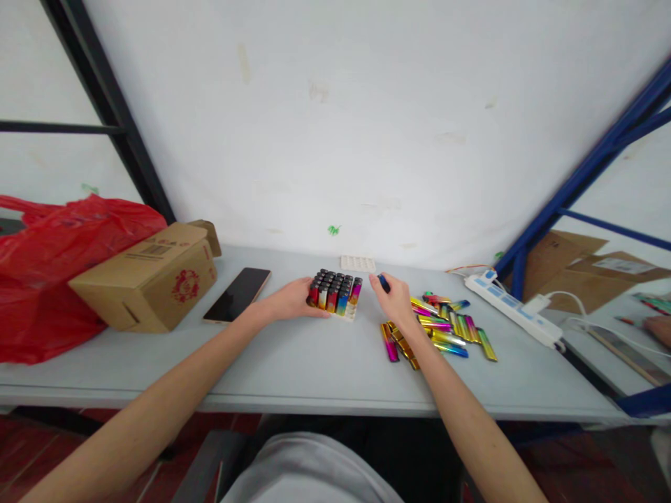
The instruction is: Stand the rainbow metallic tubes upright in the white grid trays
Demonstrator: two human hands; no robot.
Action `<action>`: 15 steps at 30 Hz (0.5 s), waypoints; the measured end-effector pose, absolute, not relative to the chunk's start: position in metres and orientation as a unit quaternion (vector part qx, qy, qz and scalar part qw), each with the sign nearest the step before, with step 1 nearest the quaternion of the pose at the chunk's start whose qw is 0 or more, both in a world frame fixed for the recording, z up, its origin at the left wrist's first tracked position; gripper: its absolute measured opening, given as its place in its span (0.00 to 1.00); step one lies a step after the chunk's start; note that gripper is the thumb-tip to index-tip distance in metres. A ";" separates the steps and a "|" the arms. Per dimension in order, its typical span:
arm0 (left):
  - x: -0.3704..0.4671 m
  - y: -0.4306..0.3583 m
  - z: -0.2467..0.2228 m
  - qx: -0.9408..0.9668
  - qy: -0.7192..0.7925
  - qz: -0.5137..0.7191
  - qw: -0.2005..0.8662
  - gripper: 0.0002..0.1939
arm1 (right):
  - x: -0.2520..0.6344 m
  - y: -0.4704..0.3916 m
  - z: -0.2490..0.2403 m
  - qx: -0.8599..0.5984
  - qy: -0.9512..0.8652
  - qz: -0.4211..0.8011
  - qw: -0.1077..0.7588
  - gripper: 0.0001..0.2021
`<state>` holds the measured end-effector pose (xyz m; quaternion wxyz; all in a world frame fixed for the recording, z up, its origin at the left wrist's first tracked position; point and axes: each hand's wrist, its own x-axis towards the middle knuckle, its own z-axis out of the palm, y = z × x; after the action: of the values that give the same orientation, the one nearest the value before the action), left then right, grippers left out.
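Note:
Upright lighters [332, 293] with black tops and shiny coloured bodies stand in rows in a white tray [349, 314] near the middle of the table. My left hand [294, 299] grips the left side of this filled tray, thumb at the front. To the right of it, my right hand [392, 297] is closed around a lighter [384, 283] whose dark end shows between the fingers. Beside and beyond my right wrist lies a loose pile of metallic lighters [445, 328] in gold, pink, green and blue.
A white gridded tray [358, 263] lies by the wall. On the left are a phone [238, 295], a cardboard box [152, 276] and a red bag [57, 272]. A power strip [514, 311] lies on the right. Another person's hand [658, 328] shows at the far right edge.

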<state>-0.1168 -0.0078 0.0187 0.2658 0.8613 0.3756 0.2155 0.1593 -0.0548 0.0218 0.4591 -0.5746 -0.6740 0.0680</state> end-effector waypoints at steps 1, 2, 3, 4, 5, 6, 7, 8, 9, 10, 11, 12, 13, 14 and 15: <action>-0.117 -0.008 0.019 0.861 0.377 0.214 0.267 0.37 | 0.159 -0.055 0.022 -0.572 -0.677 0.070 0.458 0.25; -0.117 -0.008 0.019 0.860 0.380 0.213 0.267 0.37 | 0.159 -0.055 0.022 -0.572 -0.678 0.071 0.457 0.25; -0.117 -0.008 0.019 0.859 0.382 0.213 0.268 0.37 | 0.159 -0.055 0.022 -0.573 -0.677 0.071 0.456 0.25; -0.116 -0.008 0.019 0.858 0.383 0.213 0.268 0.37 | 0.159 -0.055 0.022 -0.576 -0.675 0.070 0.455 0.24; -0.116 -0.008 0.019 0.858 0.382 0.213 0.268 0.37 | 0.159 -0.055 0.021 -0.580 -0.674 0.066 0.453 0.22; -0.116 -0.008 0.019 0.860 0.381 0.211 0.267 0.36 | 0.159 -0.054 0.020 -0.583 -0.673 0.062 0.451 0.21; -0.116 -0.008 0.019 0.862 0.379 0.210 0.265 0.36 | 0.160 -0.054 0.019 -0.586 -0.672 0.058 0.448 0.19; -0.116 -0.007 0.019 0.864 0.376 0.208 0.262 0.35 | 0.160 -0.053 0.019 -0.588 -0.673 0.055 0.445 0.18; -0.116 -0.007 0.019 0.865 0.375 0.206 0.261 0.35 | 0.161 -0.053 0.018 -0.589 -0.674 0.052 0.443 0.16; -0.117 -0.007 0.018 0.866 0.375 0.206 0.260 0.35 | 0.161 -0.053 0.018 -0.591 -0.674 0.050 0.441 0.16; -0.117 -0.007 0.018 0.865 0.377 0.206 0.260 0.35 | 0.161 -0.054 0.018 -0.592 -0.674 0.048 0.439 0.16; -0.117 -0.007 0.018 0.863 0.379 0.207 0.262 0.35 | 0.161 -0.054 0.019 -0.592 -0.675 0.049 0.438 0.17; -0.117 -0.008 0.018 0.861 0.381 0.208 0.264 0.35 | 0.161 -0.055 0.020 -0.591 -0.676 0.052 0.436 0.18; -0.117 -0.008 0.018 0.860 0.382 0.209 0.266 0.35 | 0.161 -0.056 0.021 -0.590 -0.678 0.055 0.435 0.20; -0.117 -0.008 0.018 0.859 0.381 0.211 0.269 0.35 | 0.161 -0.057 0.023 -0.587 -0.681 0.059 0.434 0.21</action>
<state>-0.1169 -0.0079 0.0180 0.2686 0.8591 0.3811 0.2110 0.1614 -0.0573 0.0230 0.4336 -0.5868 -0.6813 0.0586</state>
